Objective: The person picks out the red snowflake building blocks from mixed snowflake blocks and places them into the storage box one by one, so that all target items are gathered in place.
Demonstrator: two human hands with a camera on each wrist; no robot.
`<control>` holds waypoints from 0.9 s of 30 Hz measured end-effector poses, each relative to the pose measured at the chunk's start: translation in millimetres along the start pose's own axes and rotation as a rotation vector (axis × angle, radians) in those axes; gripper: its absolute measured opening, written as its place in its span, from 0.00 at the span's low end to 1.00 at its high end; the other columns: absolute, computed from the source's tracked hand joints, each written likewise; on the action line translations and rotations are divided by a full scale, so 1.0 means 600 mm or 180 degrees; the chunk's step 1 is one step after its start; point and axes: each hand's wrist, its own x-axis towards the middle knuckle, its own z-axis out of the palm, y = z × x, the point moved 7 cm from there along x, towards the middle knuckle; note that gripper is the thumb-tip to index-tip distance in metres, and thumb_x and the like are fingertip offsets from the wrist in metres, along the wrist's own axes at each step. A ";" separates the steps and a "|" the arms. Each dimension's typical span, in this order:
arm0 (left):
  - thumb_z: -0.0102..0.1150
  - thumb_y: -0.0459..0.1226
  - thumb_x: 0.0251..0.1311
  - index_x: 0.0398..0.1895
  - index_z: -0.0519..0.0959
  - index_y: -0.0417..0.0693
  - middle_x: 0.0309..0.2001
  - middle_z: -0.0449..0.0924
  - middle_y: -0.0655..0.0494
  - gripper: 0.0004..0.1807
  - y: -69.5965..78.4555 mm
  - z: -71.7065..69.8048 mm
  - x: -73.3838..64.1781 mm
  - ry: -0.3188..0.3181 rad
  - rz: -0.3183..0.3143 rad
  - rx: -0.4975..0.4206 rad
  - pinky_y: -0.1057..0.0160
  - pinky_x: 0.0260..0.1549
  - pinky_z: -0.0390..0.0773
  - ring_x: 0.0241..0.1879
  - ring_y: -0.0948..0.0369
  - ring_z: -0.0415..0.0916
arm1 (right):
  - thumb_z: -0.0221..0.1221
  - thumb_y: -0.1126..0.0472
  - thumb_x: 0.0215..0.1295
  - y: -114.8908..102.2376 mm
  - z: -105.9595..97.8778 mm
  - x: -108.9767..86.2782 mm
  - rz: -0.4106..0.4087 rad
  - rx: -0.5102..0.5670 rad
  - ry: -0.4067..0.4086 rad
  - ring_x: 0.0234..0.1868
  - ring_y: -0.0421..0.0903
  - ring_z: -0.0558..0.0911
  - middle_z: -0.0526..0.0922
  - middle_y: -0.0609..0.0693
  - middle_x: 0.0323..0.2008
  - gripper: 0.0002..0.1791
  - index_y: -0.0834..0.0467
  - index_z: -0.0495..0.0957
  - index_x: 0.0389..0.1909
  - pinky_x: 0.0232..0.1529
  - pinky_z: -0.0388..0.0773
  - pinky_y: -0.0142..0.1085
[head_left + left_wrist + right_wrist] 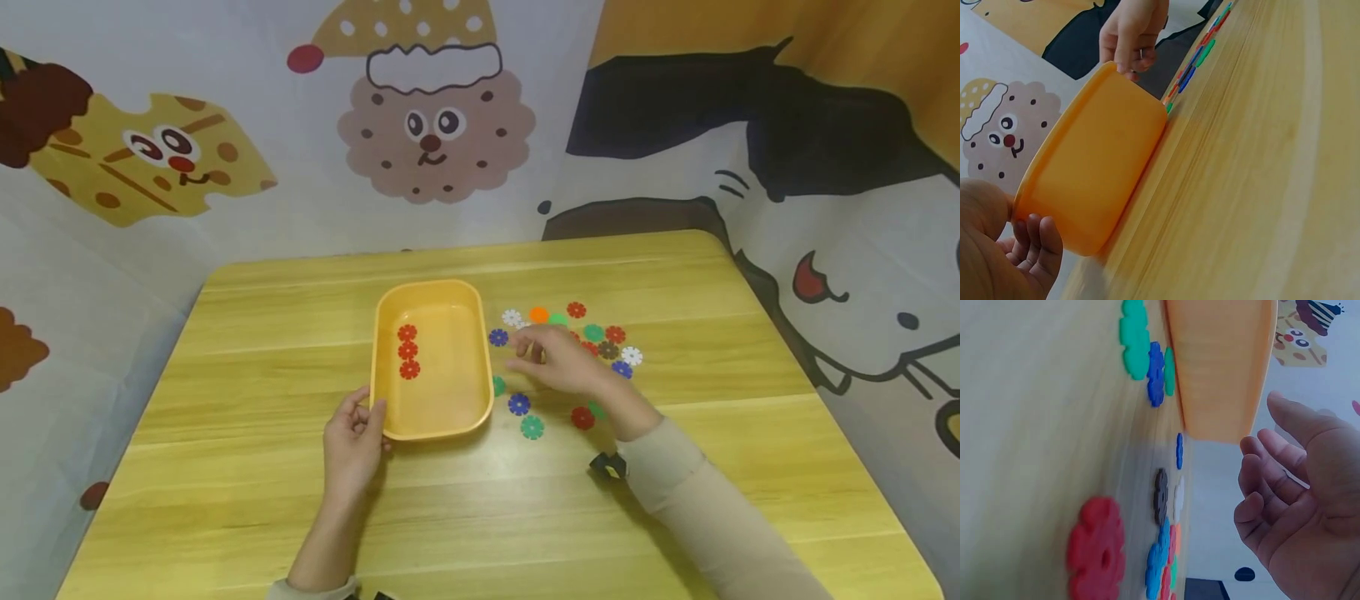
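Observation:
A yellow-orange plastic tray sits on the table with three red snowflake discs in a column at its left side. My left hand grips the tray's near left corner; in the left wrist view its thumb is at the rim and its fingers curl against the outer wall. Just right of the tray, my right hand hovers over loose snowflake discs, fingers loosely bent and holding nothing. Nearby lie a blue disc, a white disc and an orange disc. The hand hides part of the pile.
More discs spread right of the tray, including a green one, a red one and a brown one. The wood-grain table meets a cartoon-printed cloth at its back edge. A small black device shows by the right sleeve.

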 end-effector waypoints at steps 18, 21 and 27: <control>0.56 0.35 0.73 0.64 0.72 0.36 0.29 0.74 0.44 0.20 0.005 0.000 -0.001 -0.0003 0.0013 -0.0005 0.68 0.18 0.80 0.17 0.64 0.73 | 0.72 0.61 0.60 0.032 -0.015 -0.060 0.0074 -0.0280 -0.0207 0.35 0.42 0.80 0.85 0.50 0.39 0.17 0.61 0.82 0.48 0.40 0.84 0.40; 0.56 0.35 0.73 0.64 0.72 0.36 0.29 0.75 0.42 0.20 0.004 0.000 -0.001 -0.0002 -0.0004 -0.0003 0.68 0.18 0.80 0.17 0.64 0.73 | 0.73 0.61 0.59 0.035 -0.017 -0.071 0.0083 -0.0241 -0.0247 0.34 0.44 0.80 0.84 0.48 0.37 0.15 0.60 0.82 0.45 0.38 0.83 0.39; 0.56 0.35 0.73 0.64 0.73 0.37 0.30 0.75 0.42 0.20 0.004 0.001 -0.002 -0.0006 -0.0017 0.0008 0.67 0.19 0.80 0.17 0.64 0.74 | 0.75 0.59 0.55 0.048 -0.017 -0.091 0.0225 -0.0177 -0.0362 0.30 0.42 0.76 0.79 0.44 0.30 0.16 0.58 0.81 0.41 0.32 0.79 0.34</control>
